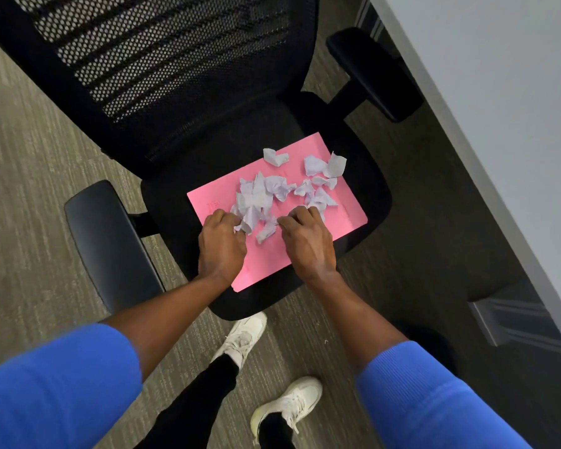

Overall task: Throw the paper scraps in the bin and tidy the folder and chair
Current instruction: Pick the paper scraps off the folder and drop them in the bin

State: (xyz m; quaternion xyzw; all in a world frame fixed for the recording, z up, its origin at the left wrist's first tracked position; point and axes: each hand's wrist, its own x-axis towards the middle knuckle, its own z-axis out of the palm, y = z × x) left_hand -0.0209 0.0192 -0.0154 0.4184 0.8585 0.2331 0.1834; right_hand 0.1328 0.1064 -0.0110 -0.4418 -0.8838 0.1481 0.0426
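Observation:
A pink folder (344, 209) lies flat on the seat of a black office chair (363, 189). Several crumpled white paper scraps (272, 186) are scattered over the folder. My left hand (221, 241) rests on the folder's near left part, its fingers curled around a scrap at the pile's edge. My right hand (305, 238) is beside it, fingers bent down onto scraps near the middle. Both hands touch the paper. No bin is in view.
The chair has a mesh back (162, 59) and two black armrests (110, 244), (373, 72). A grey desk (499, 108) runs along the right, close to the chair. My feet in white shoes (240, 341) stand on grey carpet in front of the seat.

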